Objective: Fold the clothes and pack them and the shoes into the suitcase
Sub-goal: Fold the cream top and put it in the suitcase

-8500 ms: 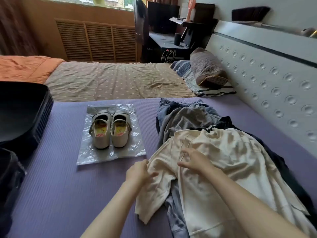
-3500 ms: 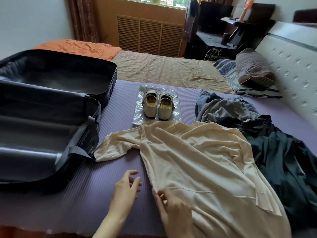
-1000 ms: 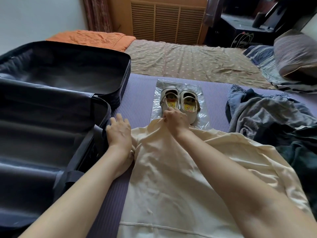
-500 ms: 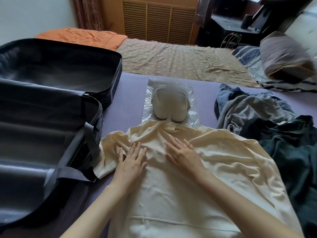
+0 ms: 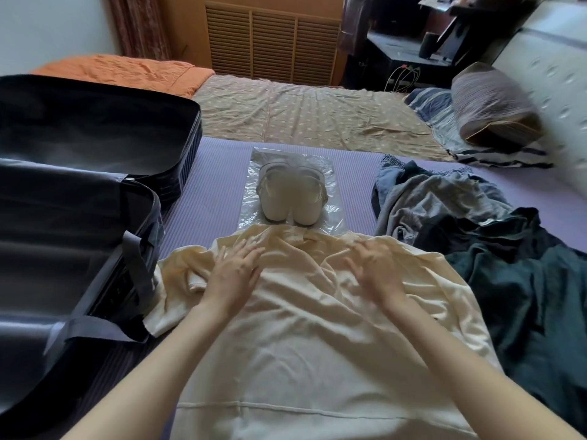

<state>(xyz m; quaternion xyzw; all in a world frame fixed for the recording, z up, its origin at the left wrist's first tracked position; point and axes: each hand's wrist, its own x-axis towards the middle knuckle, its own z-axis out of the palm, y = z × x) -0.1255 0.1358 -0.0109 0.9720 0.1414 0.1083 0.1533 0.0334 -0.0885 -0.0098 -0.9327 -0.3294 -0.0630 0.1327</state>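
From the head camera, two hands lie on one cream shirt (image 5: 301, 328), which is spread flat on a purple mat (image 5: 209, 192). The left hand (image 5: 233, 271) rests palm down on the shirt's upper left part, fingers straight and spread, gripping nothing. The right hand (image 5: 378, 268) rests the same way on the upper right part, fingers straight and a little blurred, also holding nothing. The two hands are apart, with the shirt's collar between and just beyond them. One sleeve is bunched just left of the left hand.

Beyond the fingertips stand two pale shoes (image 5: 289, 198), side by side and touching, heels toward the hands, on one clear plastic bag (image 5: 333, 173). The shirt's collar overlaps the bag's near edge.

To the left of the left hand lies one black suitcase (image 5: 79, 192), open in two halves; the near half touches the bunched sleeve, and dark straps hang over its rim.

To the right of the right hand is one heap of unfolded clothes: a grey-blue garment (image 5: 438, 198) farther off and a dark green garment (image 5: 524, 281) nearer, its edge against the shirt. How many pieces the heap holds cannot be told.

Far to the right lies one striped pillow (image 5: 492, 106).
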